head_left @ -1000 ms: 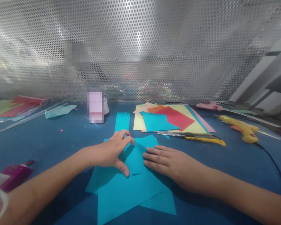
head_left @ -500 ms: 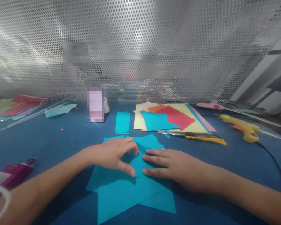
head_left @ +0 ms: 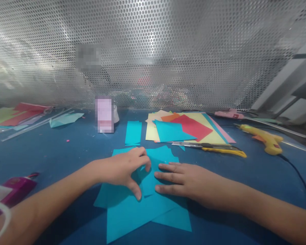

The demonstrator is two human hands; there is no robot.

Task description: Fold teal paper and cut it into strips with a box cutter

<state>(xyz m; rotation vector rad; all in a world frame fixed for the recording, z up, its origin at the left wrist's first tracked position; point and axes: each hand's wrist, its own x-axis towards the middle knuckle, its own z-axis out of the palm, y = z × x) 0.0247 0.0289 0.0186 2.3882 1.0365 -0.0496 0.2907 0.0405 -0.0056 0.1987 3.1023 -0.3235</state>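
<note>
Overlapping sheets of turquoise paper [head_left: 135, 216] lie on the blue table in front of me. My left hand [head_left: 127, 166] rests over their upper left part, fingers curled and thumb spread away from them. Flat on the right side of the sheets is my right hand [head_left: 186, 178], its fingers stretched out and slightly apart. Between the two hands a smaller turquoise piece [head_left: 149, 185] lies on top, partly hidden by the fingers. Neither hand shows anything gripped.
Beyond the sheets lie turquoise strips [head_left: 133, 132], a pile of coloured paper [head_left: 215, 134] and a yellow utility knife [head_left: 224, 151]. A yellow glue gun [head_left: 261, 136] with its cord is at right. A pale box [head_left: 104, 114], its surface blurred, stands behind; a purple object [head_left: 20, 189] sits at left.
My left thumb has moved down and left, away from the fingers, showing more of the small piece. My right hand stays almost in place, its fingers slightly more spread.
</note>
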